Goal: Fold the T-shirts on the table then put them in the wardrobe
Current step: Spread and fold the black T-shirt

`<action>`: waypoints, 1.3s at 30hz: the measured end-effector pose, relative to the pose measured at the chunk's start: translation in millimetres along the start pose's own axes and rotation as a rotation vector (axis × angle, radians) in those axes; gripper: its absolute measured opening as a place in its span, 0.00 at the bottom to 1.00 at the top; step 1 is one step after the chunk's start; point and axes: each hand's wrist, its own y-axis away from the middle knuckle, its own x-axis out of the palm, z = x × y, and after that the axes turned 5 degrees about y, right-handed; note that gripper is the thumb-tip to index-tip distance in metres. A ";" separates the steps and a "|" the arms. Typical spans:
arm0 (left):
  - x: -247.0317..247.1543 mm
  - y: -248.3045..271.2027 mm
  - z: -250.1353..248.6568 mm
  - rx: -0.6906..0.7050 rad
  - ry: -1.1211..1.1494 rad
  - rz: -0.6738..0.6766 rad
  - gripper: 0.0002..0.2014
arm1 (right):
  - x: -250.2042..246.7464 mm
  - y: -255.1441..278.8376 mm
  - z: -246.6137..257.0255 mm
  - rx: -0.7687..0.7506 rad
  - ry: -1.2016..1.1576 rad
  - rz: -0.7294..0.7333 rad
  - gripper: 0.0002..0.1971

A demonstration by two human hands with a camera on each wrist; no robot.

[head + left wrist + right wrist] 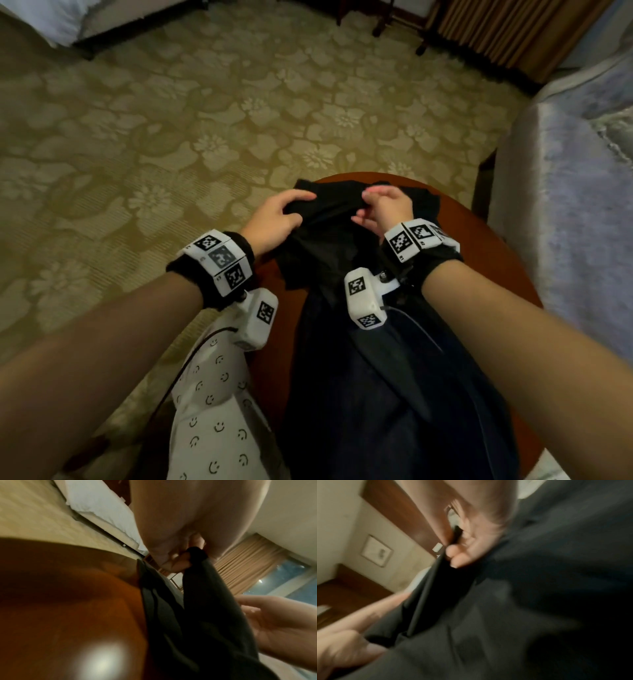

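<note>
A black T-shirt (346, 260) lies crumpled on the round reddish-brown table (479, 246), its lower part hanging over the near edge. My left hand (277, 219) pinches the cloth at its far left edge, and in the left wrist view the fingers (181, 559) curl round a raised fold of the black T-shirt (205, 608). My right hand (383, 205) pinches a fold just to the right; its fingertips (455, 555) squeeze a dark ridge of the black T-shirt (539, 588). The two hands sit close together at the shirt's far end.
A white garment with smiley faces (215, 404) hangs at the table's near left. A pale upholstered seat (565, 212) stands to the right. Patterned carpet (171, 130) covers the floor beyond. A bed (44, 20) shows at the far left, curtains (507, 31) at the far right.
</note>
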 end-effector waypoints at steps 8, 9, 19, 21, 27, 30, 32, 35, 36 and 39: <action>-19.4 -7.7 32.3 -0.305 -0.306 -0.389 0.09 | 19.6 8.6 5.1 -0.164 0.461 0.448 0.20; -20.6 -6.8 29.6 -0.286 -0.358 -0.424 0.09 | 15.5 8.3 2.6 -0.131 0.497 0.403 0.13; 27.1 0.2 -13.4 0.050 -0.882 0.213 0.15 | -84.1 10.3 -20.2 -0.244 1.485 0.404 0.40; 31.4 3.1 -15.4 0.024 -0.822 0.225 0.12 | -95.5 9.4 -32.2 -0.241 1.506 0.460 0.45; 54.4 1.5 -14.8 0.136 -0.872 0.477 0.09 | -124.7 -4.0 -38.9 -0.167 1.479 0.411 0.46; 78.6 -11.1 -9.9 0.190 -0.918 0.457 0.10 | -146.6 -24.0 -34.6 -0.133 1.452 0.400 0.45; 92.7 -24.8 -11.2 0.210 -0.931 0.422 0.10 | -161.2 -41.4 -27.6 -0.134 1.420 0.394 0.44; 108.6 -49.6 -17.7 0.214 -0.952 0.384 0.11 | -176.4 -67.2 -15.4 -0.168 1.398 0.348 0.41; 112.5 -57.4 -20.9 0.209 -0.952 0.356 0.11 | -179.5 -73.0 -11.2 -0.174 1.392 0.309 0.39; 120.1 -72.7 -30.2 0.188 -0.975 0.273 0.11 | -189.3 -75.1 -1.6 -0.192 1.171 0.121 0.27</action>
